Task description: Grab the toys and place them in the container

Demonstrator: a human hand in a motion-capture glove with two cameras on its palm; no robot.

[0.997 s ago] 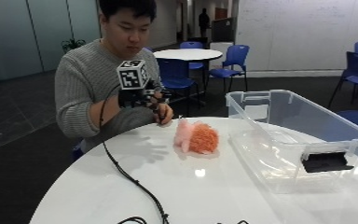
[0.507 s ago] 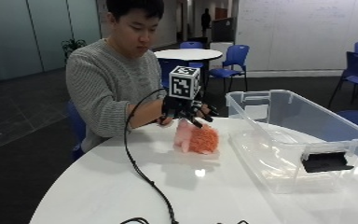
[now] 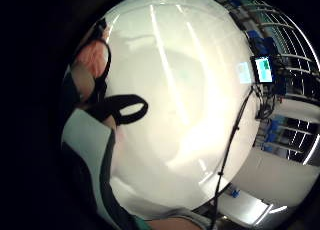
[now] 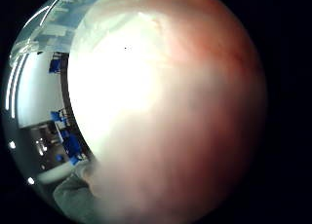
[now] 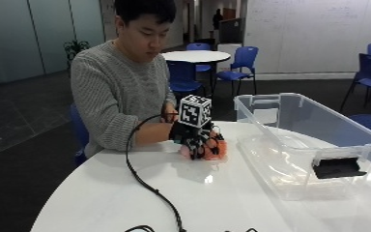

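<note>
A big round white table [image 5: 249,203] fills the front, smooth and shiny, with lots of bare top near its front edge. On its right side sits a see-through plastic box [image 5: 314,140] with tall walls, an open top and a black clip on its short end. There is some bare table between the box and the toy. The toy [image 5: 212,149] is soft, orange and pink, and it lies on the table just left of the box. The gloved right hand [image 5: 195,137] is on top of the toy with its fingers curled over it, holding it. The thumb side palm view is almost filled by the pink-orange toy [image 4: 195,112].
</note>
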